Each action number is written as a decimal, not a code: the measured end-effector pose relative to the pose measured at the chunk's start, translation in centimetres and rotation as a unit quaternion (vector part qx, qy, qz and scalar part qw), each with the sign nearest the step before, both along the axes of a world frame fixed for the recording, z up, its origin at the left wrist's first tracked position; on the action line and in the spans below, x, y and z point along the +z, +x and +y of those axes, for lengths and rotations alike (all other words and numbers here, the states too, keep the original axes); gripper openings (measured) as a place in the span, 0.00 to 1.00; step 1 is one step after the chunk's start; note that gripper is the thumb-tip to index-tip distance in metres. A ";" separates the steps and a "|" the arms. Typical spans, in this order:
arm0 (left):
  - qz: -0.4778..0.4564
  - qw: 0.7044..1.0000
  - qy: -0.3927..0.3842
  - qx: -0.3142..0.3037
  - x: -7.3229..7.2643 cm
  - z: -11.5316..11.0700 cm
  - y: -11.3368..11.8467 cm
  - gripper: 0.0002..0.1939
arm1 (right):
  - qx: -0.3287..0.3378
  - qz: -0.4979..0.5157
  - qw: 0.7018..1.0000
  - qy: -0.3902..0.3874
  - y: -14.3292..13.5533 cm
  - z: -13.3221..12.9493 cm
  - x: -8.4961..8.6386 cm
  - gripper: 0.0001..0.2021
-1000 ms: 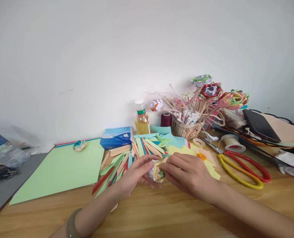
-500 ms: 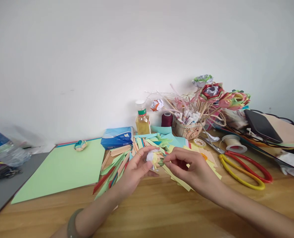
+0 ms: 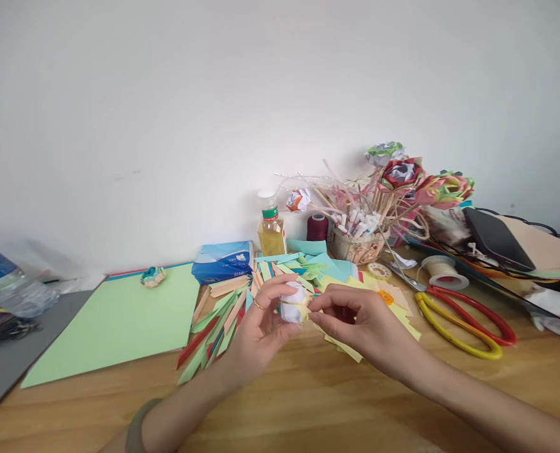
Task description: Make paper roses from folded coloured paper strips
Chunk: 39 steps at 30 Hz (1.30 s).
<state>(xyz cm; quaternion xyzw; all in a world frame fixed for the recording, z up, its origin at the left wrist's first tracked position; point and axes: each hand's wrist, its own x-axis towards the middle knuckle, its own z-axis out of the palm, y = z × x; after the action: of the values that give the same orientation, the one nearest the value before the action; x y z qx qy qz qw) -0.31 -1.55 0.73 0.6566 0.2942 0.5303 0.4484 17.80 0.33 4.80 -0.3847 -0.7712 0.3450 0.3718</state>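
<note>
From where I stand, everything hangs on a small paper flower held up over the worktop, squarely between two bare hands. It sits at the right side of the left hand and just off the fingertips of the right hand, so neither has any real reach to cover; the left, though, has the fuller hold. Its fingers are wrapped on the flower, the forefinger bent over the top and the thumb underneath, with the rounded white petals showing in the gap. The right thumb and forefinger are drawn together at the opposite edge, where the paper turns yellow, and they look to be nipping that rim, though how firmly I can't tell. The flower is squat, with no clear long axis; its white outer side bulges toward the left palm and its yellow edge points at the right hand, so the two grips meet it from opposite sides, roughly in line. Beyond and below it the coloured paper strips fan out behind the left hand, while the yellow sheets lie under and behind the right hand.
</note>
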 end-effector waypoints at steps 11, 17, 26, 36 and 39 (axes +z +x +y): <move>0.041 0.998 0.028 0.025 0.1 -0.4 0.1 0.18 | 0.004 0.010 1.000 -0.003 0.1 -0.1 -0.3 0.08; 0.034 0.999 0.024 0.021 0.1 -0.3 0.1 0.18 | 0.020 0.026 0.997 -0.063 0.2 0.0 0.2 0.09; 0.046 0.999 0.015 0.015 -0.1 -0.5 0.1 0.18 | 0.020 0.017 0.998 -0.048 0.0 0.1 -0.5 0.07; 0.057 0.998 0.020 0.031 -0.1 -0.5 0.1 0.17 | 0.046 0.008 0.997 -0.056 0.2 0.2 -0.3 0.07; 0.094 0.994 0.045 0.043 -0.2 -0.6 0.0 0.18 | 0.019 -0.030 0.999 0.000 0.1 0.1 -0.5 0.07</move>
<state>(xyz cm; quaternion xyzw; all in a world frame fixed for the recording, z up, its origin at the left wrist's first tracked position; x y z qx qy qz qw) -0.26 -2.13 0.51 0.7093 0.3390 0.4981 0.3657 17.91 0.38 4.27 -0.3807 -0.7889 0.3404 0.3417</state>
